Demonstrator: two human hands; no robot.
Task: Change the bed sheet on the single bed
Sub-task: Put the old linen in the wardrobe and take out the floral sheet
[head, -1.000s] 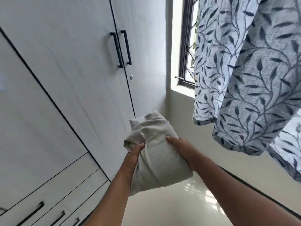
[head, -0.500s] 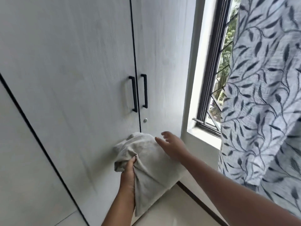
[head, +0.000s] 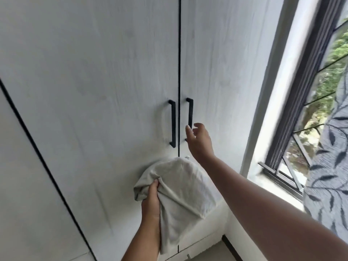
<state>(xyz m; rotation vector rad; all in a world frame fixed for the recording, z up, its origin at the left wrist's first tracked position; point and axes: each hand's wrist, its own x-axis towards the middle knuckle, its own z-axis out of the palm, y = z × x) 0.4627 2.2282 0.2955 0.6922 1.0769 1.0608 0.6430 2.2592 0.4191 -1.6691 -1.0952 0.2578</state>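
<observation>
The left hand (head: 151,201) grips a bunched-up grey sheet (head: 180,193), with its fingers curled tight into the cloth. The sheet hangs in front of the bottom part of the wardrobe (head: 94,91), low in the middle of the view, just under the two black handles. The right hand (head: 199,142) is held up in the air with its fingers spread loose and holding nothing. Its fingertips are right by the right handle (head: 190,113), and you cannot tell if they touch it. The left handle (head: 172,123) is just beside it, across the dark gap between the two doors. A window (head: 305,110) is off to the right, with a leafy curtain (head: 331,176) next to it.
</observation>
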